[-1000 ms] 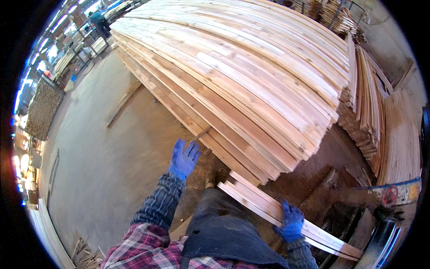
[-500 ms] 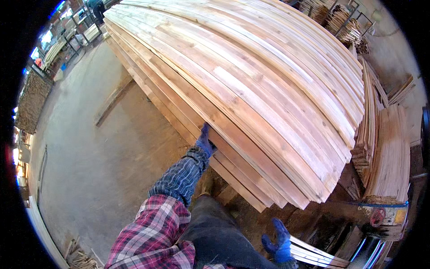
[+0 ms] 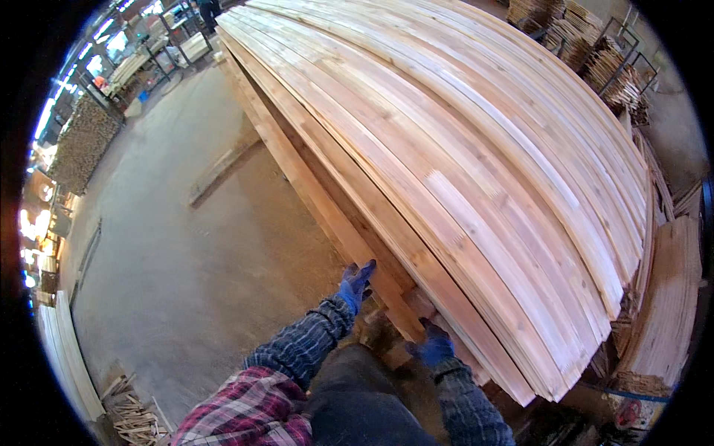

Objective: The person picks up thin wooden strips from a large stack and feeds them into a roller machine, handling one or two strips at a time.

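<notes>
A long wooden board (image 3: 325, 213) lies along the near left side of a big stack of planks (image 3: 461, 163), angled slightly away from it with a dark gap between. My left hand (image 3: 357, 285), in a blue glove, grips the outer edge of this board, fingers hooked over its top. Close by to the right, my right hand (image 3: 433, 343), also gloved in blue, is closed at the board's near end. Its fingertips reach up beside the stack's lower boards, and part of the grip is hidden.
A timber beam (image 3: 223, 175) lies on the concrete floor to the left. Wood scraps (image 3: 134, 416) are heaped at lower left beside long pale boards (image 3: 65, 349). More stacked wood (image 3: 666, 297) stands at the right, with bundles on racks (image 3: 606, 70) behind.
My right hand has come up from the lower right to the board's end. My left hand has moved lower along the stack's side. A gap has widened between the outer board and the stack.
</notes>
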Motion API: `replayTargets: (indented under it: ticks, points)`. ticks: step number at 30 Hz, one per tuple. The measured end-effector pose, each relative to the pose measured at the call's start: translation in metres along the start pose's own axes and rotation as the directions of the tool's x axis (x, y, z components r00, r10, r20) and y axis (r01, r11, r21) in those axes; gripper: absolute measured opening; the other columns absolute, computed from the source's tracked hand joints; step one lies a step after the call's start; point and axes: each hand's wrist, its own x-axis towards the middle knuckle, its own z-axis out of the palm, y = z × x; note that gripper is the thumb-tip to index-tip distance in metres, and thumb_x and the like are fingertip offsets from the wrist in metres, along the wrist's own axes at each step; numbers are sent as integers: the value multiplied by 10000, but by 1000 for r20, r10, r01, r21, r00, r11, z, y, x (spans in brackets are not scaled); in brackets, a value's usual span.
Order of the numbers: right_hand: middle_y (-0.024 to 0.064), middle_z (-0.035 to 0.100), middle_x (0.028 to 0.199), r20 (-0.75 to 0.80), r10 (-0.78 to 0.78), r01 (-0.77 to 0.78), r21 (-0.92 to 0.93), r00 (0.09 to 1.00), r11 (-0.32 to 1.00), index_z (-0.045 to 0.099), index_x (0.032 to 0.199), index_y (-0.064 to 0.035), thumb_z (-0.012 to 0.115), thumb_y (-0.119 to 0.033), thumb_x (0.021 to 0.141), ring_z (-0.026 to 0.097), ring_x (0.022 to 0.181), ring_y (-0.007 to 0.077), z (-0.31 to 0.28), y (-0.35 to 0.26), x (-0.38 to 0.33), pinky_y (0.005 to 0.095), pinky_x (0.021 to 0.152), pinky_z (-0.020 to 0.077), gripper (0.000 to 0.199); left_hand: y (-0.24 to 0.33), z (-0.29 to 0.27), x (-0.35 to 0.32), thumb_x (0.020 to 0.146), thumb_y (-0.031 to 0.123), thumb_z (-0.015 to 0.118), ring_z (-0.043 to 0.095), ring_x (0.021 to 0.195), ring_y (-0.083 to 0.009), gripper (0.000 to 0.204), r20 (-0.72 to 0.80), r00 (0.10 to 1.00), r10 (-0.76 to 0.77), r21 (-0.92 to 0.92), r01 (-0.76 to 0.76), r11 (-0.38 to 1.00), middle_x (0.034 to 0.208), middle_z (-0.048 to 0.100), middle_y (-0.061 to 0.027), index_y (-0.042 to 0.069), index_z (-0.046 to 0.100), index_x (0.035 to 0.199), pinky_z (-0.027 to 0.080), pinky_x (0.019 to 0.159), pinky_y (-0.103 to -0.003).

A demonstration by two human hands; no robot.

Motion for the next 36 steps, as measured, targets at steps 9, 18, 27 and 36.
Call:
replayTargets:
  ticks: [9,18,27,36]
  points:
    - [228,683,1178,-5,-152,152,88,988,984,577,1336,-69,741,-557,780,647,1099,390,-9,-2,-4,464,946,525,758,-19,-29,73,849,495,769,658,950,-239,667,111,992,-55,-284,85,955,1129,649,-60,158,492,1354,577,760,-435]
    - [197,544,1432,-1,-314,255,585,950,770,500,1424,-8,611,-486,956,484,1361,291,-55,-56,60,367,1133,378,679,-2,16,-64,925,320,734,645,1046,-237,481,385,919,91,-280,21,960,1188,630,-75,95,533,1300,582,836,-455]
    - [166,302,1609,308,-364,66,677,879,733,329,1558,-87,774,-562,778,287,1484,295,-18,-89,87,409,1226,221,1016,-74,-9,-112,963,363,658,611,1162,-243,422,812,453,-369,533,-315,785,1250,646,-116,104,641,1294,501,997,-398]
    - [159,338,1595,238,6,-134,525,971,840,355,1557,-169,791,-611,739,291,1482,308,-22,65,-166,432,1226,225,1027,183,-27,-65,731,596,740,441,1374,-375,887,870,487,-72,345,-708,-616,1454,510,-179,146,497,1456,281,1161,-549]
